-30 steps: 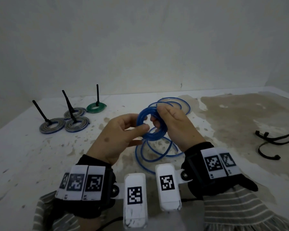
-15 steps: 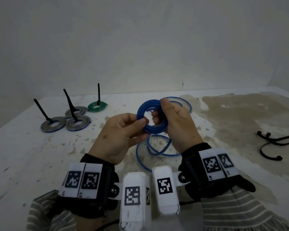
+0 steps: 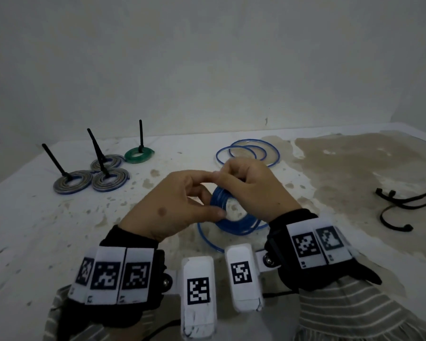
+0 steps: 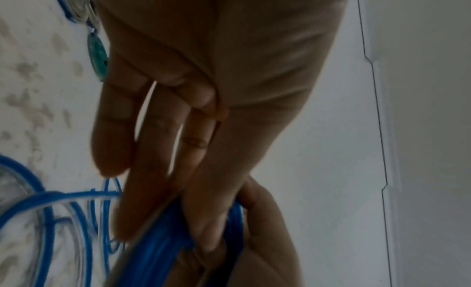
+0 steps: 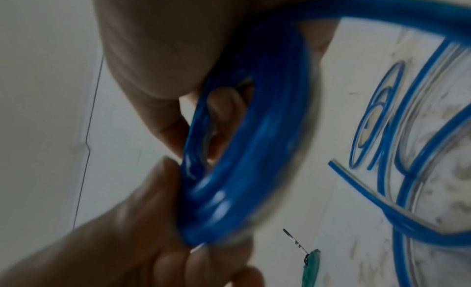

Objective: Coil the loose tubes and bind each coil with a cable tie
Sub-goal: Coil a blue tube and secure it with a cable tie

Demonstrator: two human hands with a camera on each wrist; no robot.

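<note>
Both hands hold a partly wound blue tube coil [image 3: 228, 212] above the middle of the desk [image 3: 35, 230], toward its near edge. The left hand [image 3: 175, 207] pinches the coil's left side between thumb and fingers; the right hand [image 3: 251, 188] curls over its far side, so each grip is closed on the coil. The unwound part of the tube [image 3: 249, 151] trails in loose loops on the desk behind the hands, toward the far edge.

Winding well probably means the left pinch pins the finished turns flat while the right hand feeds each new turn against the last; a slack pinch would likely let the springy turns spread.

The head view alone shows four bound coils [image 3: 108, 179] near the far left corner and spare cable ties [image 3: 401, 205] by the right edge. The right wrist view shows the stacked turns edge-on and a free tube end [image 5: 333, 163] on the desk. The left wrist view shows the fingers [image 4: 203, 200] across the bundle.
</note>
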